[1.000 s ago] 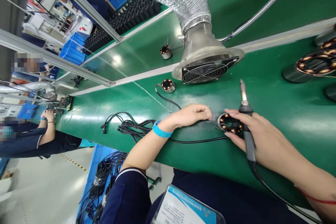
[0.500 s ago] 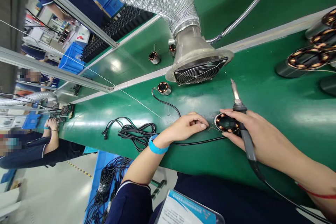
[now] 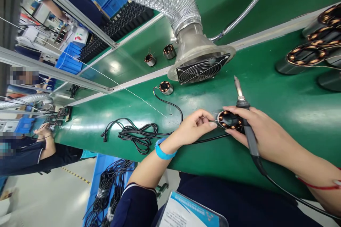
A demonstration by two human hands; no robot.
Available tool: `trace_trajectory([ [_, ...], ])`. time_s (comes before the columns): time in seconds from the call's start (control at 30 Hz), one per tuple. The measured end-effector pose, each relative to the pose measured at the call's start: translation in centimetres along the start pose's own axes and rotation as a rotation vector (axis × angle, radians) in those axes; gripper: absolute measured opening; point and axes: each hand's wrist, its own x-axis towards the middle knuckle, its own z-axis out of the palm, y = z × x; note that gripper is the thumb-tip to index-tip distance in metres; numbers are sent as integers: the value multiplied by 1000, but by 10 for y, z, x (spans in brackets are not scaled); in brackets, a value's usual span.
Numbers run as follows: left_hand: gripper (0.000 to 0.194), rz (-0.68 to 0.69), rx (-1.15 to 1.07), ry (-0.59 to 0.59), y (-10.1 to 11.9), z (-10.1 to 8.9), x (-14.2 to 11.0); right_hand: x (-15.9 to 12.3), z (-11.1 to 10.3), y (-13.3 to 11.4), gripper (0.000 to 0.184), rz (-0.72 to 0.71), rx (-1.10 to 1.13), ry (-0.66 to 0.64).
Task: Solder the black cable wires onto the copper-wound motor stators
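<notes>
Stator (image 3: pixel 226 120) was in R hand (image 3: pixel 239 122), over the bench (image 3: pixel 269 92); couldn't tell if it touched down. R grip: digits closed on opp. sides of the rim, coil end facing the cam. Iron (image 3: pixel 251 136) was in same hand, handle just beside stator, tip pointing away from the body, clear of everything. So R hand did 2 jobs at once.

L hand (image 3: pixel 198 126): fingers curled, thumb + index nearly together, right at the thin leads (image 3: pixel 216 120). Looked like a pinch on one, but too fine to confirm.

Cable (image 3: pixel 213 138) ran from by L wrist to stator's near side; end hidden near R fingers, so couldn't tell if joined.

Nearby: 2nd stator (image 3: pixel 165 87) w/ wire attached, near the fan (image 3: pixel 204 69); more stators (image 3: pixel 303 58) off to the right.

My read on step: lead prep/sorting by hand, no soldering at that pt, since tip was off the work. Next move called for, IMO: firm pinch on a single lead, stator kept steady, iron kept off coils and L fingers. Main risk: R grip slipping w/ both items in it.
</notes>
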Motion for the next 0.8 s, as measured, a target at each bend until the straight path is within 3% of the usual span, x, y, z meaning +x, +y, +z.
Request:
trace_trajectory([
  [0.1, 21, -17, 165, -37, 0, -4, -10, 1, -1, -2, 44, -15, -19, 16],
  [0.23, 20, 185, 353, -14, 0, -7, -11, 2, -3, -7, 44, -58, -98, 28],
  [0.37, 28, 255, 294, -226, 2, -8, -1, 5, -5, -8, 42, -128, -165, 31],
  [0.43, 29, 222, 220, -257, 2, -4, 3, 7, -8, -6, 41, -150, -177, 22],
  [0.53, 27, 76, 205, -123, 2, 5, 1, 9, -14, -1, 42, -135, -184, 33],
  [0.6, 26, -20, 335, -65, 2, 14, -5, 9, -19, 3, 43, -111, -181, 50],
  [0.7, 29, -61, 693, -116, 5, 26, -12, 7, -28, 7, 46, -63, -142, 78],
  [0.8, 11, -37, 822, -116, 8, 32, -16, 5, -39, 3, 47, 60, -81, 149],
])
